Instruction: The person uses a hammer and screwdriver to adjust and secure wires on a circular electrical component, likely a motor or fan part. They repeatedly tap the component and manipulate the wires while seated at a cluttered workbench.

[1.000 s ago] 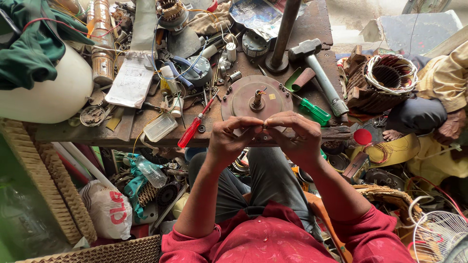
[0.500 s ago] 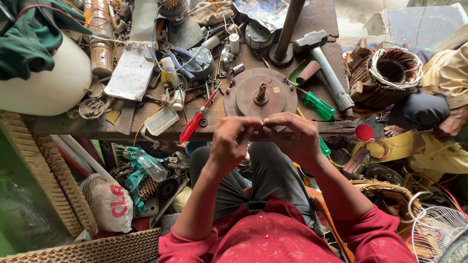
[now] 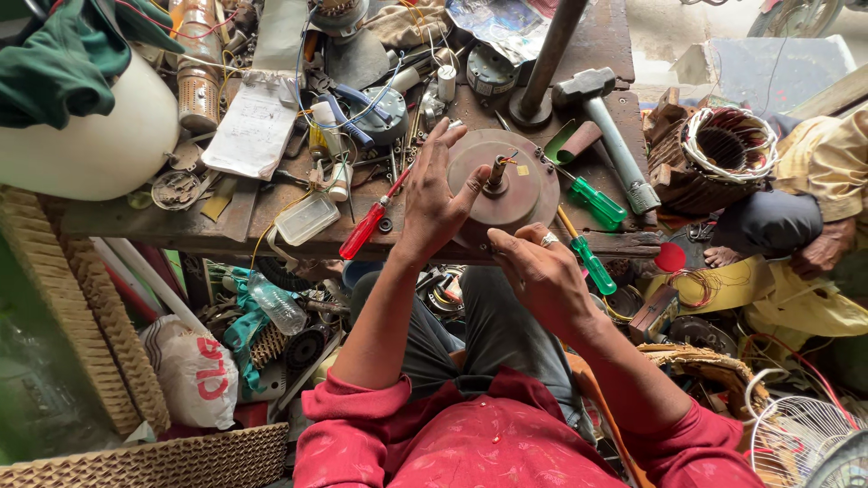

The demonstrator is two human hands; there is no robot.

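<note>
A round brown motor housing with a short upright shaft lies at the front edge of the wooden workbench. My left hand lies on its left side, fingers spread and thumb reaching toward the shaft. My right hand, with a ring on one finger, has its fingertips curled against the housing's front rim; whatever they pinch is hidden. A red-handled screwdriver lies just left of my left hand. Two green-handled screwdrivers lie to the right of the housing.
The bench is crowded: a hammer, a metal pole, paper, a clear plastic box, wires and small parts. A white rounded container under a green cloth sits left. Another person sits right beside a wound stator.
Both hands were pinched together in front of the housing. Now my left hand has spread out over the housing's left side and my right hand has dropped to its front rim.
</note>
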